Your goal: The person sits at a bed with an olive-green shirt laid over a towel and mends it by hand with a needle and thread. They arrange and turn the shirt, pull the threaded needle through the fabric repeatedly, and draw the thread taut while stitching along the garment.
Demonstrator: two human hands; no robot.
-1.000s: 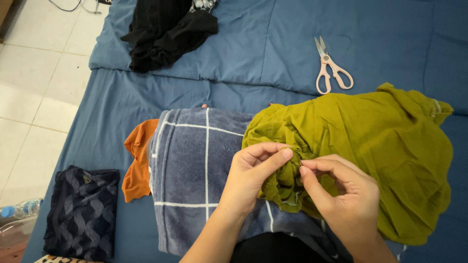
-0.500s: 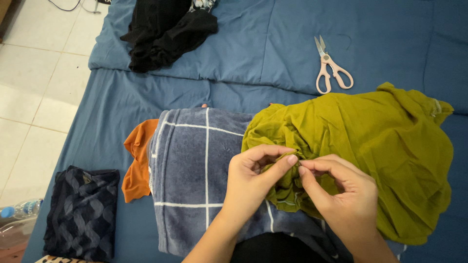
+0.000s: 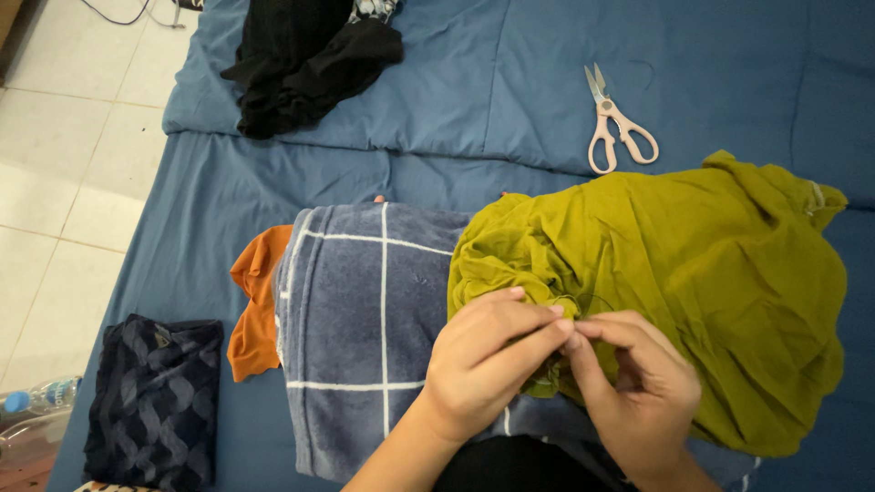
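An olive-green garment (image 3: pixel 674 273) lies crumpled over a grey-blue towel (image 3: pixel 365 319) with white lines. My left hand (image 3: pixel 488 360) and my right hand (image 3: pixel 638 392) meet at the garment's near edge, fingertips pinched together on a bunched fold of the cloth. A thin dark thread seems to loop just above the fingertips. I cannot make out a needle.
Pale-handled scissors (image 3: pixel 615 123) lie on the blue mattress (image 3: pixel 474 82) at the back. A black garment (image 3: pixel 305 55) sits at the far left, an orange cloth (image 3: pixel 255 310) under the towel, a folded dark patterned cloth (image 3: pixel 155 401) near left. Tiled floor (image 3: pixel 64 173) lies beyond the mattress edge.
My two hands have closed together so the fingertips now touch on the green cloth. The garment and other things have not moved.
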